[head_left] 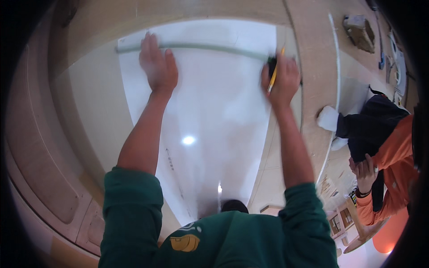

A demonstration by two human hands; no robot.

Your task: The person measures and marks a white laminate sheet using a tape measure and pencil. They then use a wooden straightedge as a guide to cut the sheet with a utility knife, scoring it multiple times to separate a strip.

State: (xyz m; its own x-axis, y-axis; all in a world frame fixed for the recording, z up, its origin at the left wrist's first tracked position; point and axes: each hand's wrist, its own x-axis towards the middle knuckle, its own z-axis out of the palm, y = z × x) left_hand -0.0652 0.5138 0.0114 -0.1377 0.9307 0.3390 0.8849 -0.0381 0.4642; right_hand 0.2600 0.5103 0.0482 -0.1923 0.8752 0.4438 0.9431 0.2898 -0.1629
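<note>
A large sheet of white glossy paper (214,102) lies spread out in front of me. Across its far part runs the pale green blade (201,46) of a tape measure, its left end reaching past the sheet's left edge. My left hand (159,64) lies over the blade near that end, fingers stretched out and slightly smeared. At the sheet's far right edge, my right hand (283,82) is closed around the dark tape measure case (271,64). A yellow pencil (272,76) sticks out of the same hand, held slantwise.
To the right a person in an orange top (393,165) and dark trousers sits with white-covered feet on the floor. Beyond them are a brown block (359,35) and several tools. A wooden panel (42,134) borders the left side. Small wooden shelving (342,219) stands lower right.
</note>
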